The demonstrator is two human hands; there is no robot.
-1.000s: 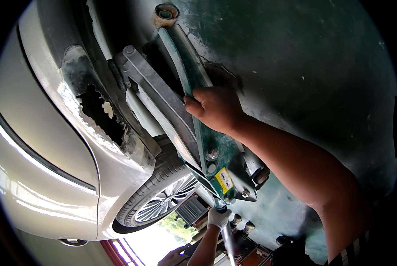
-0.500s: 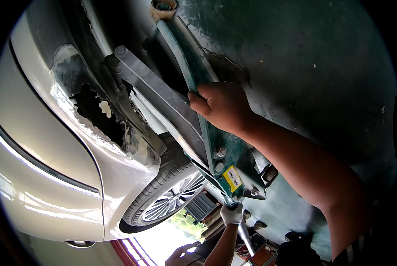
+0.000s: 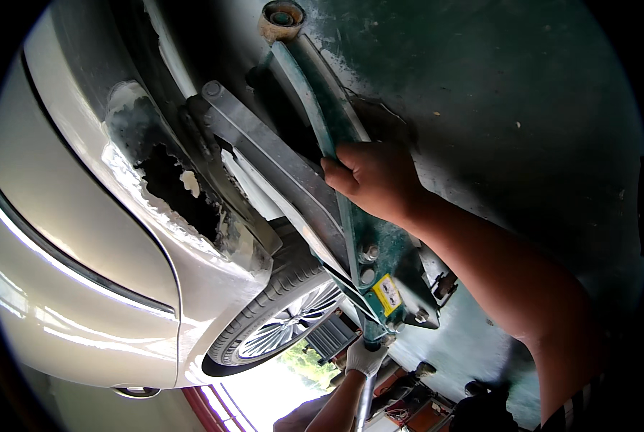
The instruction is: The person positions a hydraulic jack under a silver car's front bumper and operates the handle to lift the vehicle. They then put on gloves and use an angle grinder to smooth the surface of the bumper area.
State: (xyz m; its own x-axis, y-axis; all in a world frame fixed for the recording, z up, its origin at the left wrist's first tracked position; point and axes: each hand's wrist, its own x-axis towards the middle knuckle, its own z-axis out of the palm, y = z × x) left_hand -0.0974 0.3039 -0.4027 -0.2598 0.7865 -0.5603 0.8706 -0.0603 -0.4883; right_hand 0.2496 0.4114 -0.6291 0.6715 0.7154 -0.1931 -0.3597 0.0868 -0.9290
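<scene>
And here's the green jack (image 3: pixel 348 216), slanting through the middle of the frame with its rusty roller (image 3: pixel 282 19) up at the top edge. The right hand (image 3: pixel 379 176) has it, clenched around the side rail, thumb over the near edge; the left is out of view. This looks a heavy, stiff lump of steel, one that should drag or roll far more readily than lift, with nothing fragile about it. The side rail seems a sound place to grip, well away from the bolts (image 3: pixel 369 252) and the yellow label (image 3: pixel 387 294) lower down, though dust or grease could make it slick. Watch the grey lifting arm (image 3: pixel 264 144), angled right alongside: fingers could be pinched in between.

Down at the bottom, a white-gloved hand (image 3: pixel 366 357), a co-worker's by the look of it, is closed by the top of the metal handle (image 3: pixel 363 403). Over on the left, the pale car (image 3: pixel 106 317) fills the frame, its sill (image 3: pixel 248 252) eaten through with a ragged hole, crowding the lifting arm's tip; whether they touch, I can't tell. The tyre (image 3: pixel 257 313) sits close below, hemming in that side, and green floor (image 3: pixel 538 86) spreads across the right.
</scene>
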